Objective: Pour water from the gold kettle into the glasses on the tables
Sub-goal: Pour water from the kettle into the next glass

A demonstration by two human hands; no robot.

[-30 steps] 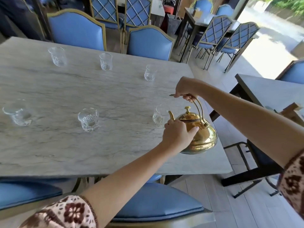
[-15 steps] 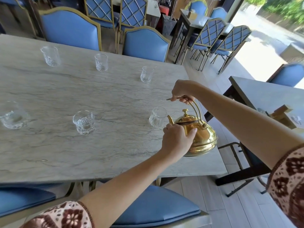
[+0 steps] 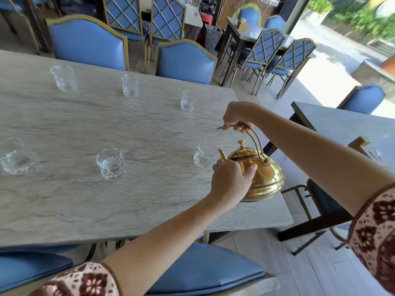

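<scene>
The gold kettle point(image 3: 265, 176) hangs tilted over the right end of the marble table point(image 3: 85, 199). My right hand point(image 3: 237, 116) grips its arched handle from above. My left hand point(image 3: 230, 180) is closed on the kettle's body near the spout. The spout tip reaches the rim of the nearest glass point(image 3: 204, 154). Two more glasses, a middle glass point(image 3: 110, 163) and a left glass point(image 3: 16, 155), share the near row. A far-left glass point(image 3: 63, 78), a far-middle glass point(image 3: 130, 85) and a far-right glass point(image 3: 188, 100) line the far side.
Blue padded chairs stand behind the table point(image 3: 186, 60) and under its near edge point(image 3: 203, 270). A second marble table point(image 3: 342, 124) with a wooden holder point(image 3: 360, 143) is at the right. A narrow floor gap separates the two tables.
The kettle has tipped a little further toward the nearest glass, spout now at its rim. Both hands keep their hold. My view has shifted slightly.
</scene>
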